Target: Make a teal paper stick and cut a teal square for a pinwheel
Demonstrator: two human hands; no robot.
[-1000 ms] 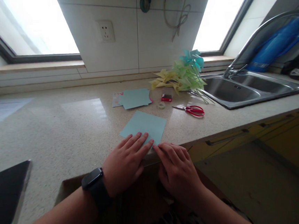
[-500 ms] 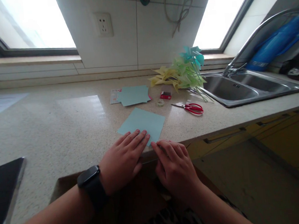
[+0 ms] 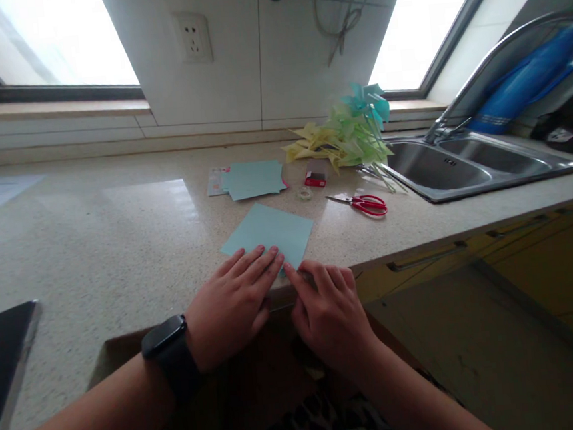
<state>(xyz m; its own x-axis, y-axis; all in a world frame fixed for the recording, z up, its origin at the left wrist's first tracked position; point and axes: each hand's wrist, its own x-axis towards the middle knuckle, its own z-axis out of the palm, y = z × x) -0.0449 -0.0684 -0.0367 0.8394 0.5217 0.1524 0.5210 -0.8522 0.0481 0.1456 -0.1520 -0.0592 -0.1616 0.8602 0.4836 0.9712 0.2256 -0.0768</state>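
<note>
A square sheet of light-blue paper (image 3: 272,228) lies on the counter with one corner toward me, close to the front edge. My left hand (image 3: 236,299) rests flat on its near part, fingers stretched out and holding nothing. Beside it, the index fingertip of my right hand (image 3: 328,305) touches the paper near that corner. The index finger is extended apart from the other, bent fingers, and the thumb hangs lower, apart from the paper. My fingers partly hide the near corner.
Behind the sheet lie stacked light-blue papers (image 3: 254,179), a small red box (image 3: 316,174), a clear tape roll (image 3: 305,193) and red-handled scissors (image 3: 366,204). Yellow, green and blue paper pinwheels (image 3: 347,133) lie by the sink (image 3: 463,166). A dark flat panel (image 3: 6,363) is at left.
My right index fingertip has shifted up and slightly left along the near corner, closer to my left fingers. My left hand stays flat on the paper. The view has moved slightly.
</note>
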